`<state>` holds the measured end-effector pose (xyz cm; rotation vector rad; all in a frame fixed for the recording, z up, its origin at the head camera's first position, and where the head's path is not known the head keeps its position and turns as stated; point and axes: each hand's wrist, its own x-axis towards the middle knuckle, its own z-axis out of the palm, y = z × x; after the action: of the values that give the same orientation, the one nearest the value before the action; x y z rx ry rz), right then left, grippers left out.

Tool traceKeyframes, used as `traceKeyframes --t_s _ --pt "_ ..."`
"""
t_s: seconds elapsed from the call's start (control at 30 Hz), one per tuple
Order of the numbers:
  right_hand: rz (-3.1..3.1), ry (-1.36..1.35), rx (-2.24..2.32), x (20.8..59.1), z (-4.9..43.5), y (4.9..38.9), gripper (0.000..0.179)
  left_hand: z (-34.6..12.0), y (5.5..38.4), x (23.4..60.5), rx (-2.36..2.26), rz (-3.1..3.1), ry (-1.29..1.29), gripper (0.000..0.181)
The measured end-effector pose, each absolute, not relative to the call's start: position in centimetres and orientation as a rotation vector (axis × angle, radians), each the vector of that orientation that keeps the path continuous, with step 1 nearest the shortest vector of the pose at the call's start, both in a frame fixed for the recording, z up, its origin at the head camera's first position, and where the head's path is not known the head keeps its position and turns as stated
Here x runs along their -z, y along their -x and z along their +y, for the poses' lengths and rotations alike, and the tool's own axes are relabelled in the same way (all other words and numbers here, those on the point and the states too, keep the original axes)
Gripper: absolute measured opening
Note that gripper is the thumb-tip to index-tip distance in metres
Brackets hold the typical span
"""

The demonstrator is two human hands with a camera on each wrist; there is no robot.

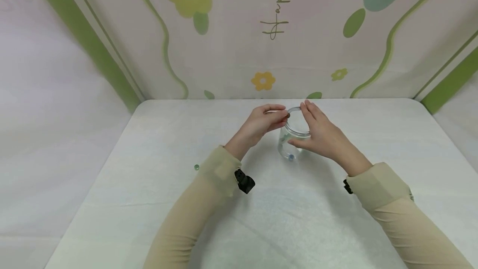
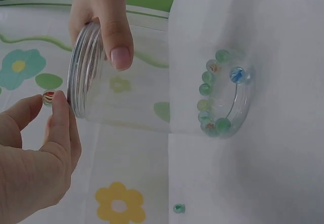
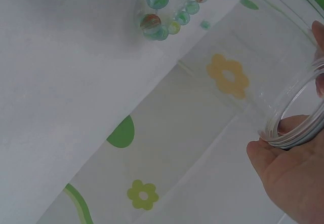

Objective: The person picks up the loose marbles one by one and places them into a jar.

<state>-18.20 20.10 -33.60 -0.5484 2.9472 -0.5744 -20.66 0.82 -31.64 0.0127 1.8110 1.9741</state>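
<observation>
My left hand (image 1: pixel 261 124) pinches a glass marble (image 2: pixel 49 98) with red and white swirls between thumb and fingertips, right at the mouth of a clear jar (image 1: pixel 282 146). My right hand (image 1: pixel 326 138) grips this jar near its ridged rim (image 2: pixel 83 72), with the thumb along the near wall and the fingers at the far side. The jar stands upright on the table. Around its bottom lie several marbles (image 2: pixel 205 89), mostly green, with a blue marble (image 2: pixel 237 74) among them. In the right wrist view, fingers of my right hand (image 3: pixel 293 171) wrap the rim.
A single green marble (image 1: pixel 196 167) lies on the white tabletop (image 1: pixel 291 227), left of my left forearm. Behind the table's far edge hangs a flowered curtain (image 1: pixel 231 53). Small black cameras (image 1: pixel 244 181) sit at my sleeve cuffs.
</observation>
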Motion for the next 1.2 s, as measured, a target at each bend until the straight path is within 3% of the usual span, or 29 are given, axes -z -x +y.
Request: traceKeyframes --t_s 0.63,1.2 --pt "2.956 0.550 0.582 33.5 19.9 18.3 0.104 -0.5 21.0 32.4 -1.995 1.803 0.051 0.037" --pt "2.959 0.566 0.570 33.6 19.7 18.2 0.105 -6.7 20.6 34.6 -1.823 1.849 0.084 0.044"
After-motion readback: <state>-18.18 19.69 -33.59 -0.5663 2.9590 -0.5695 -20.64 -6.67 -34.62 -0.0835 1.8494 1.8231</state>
